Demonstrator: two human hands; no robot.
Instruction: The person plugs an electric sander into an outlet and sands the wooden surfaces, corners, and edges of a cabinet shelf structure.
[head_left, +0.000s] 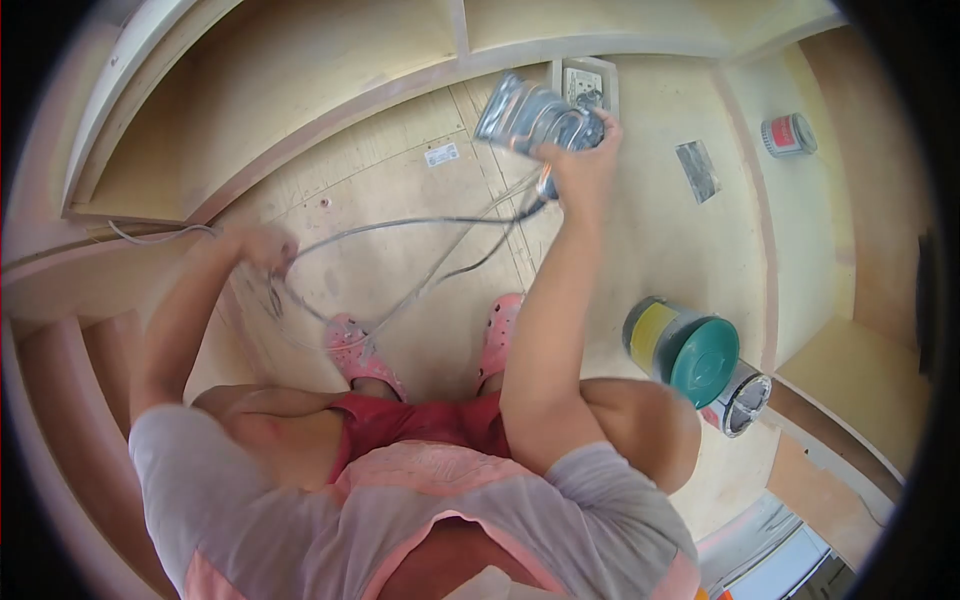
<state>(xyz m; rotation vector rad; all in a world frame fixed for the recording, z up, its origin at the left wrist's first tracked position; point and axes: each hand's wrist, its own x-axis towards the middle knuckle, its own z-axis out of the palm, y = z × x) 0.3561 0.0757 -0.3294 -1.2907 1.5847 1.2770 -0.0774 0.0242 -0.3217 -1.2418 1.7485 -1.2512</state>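
My right hand [585,165] is wrapped round a blue-grey power sander [540,115], raised off the floor and slightly blurred. From the sander a dark cable [400,222] runs left toward my other hand and loops down over the floor near my pink clog. My left hand [268,250] is closed round that cable at the left, its fingers smeared by motion. Behind the sander, close to my right hand, is a wall socket [583,88] in a wooden recess.
On the right stand a can with a yellow label [652,330], a green bowl [705,362] and another can [745,400]. A red-labelled tin [789,135] sits on a ledge. A grey sheet [698,171] lies on the wood. Wooden frames [330,125] surround the floor.
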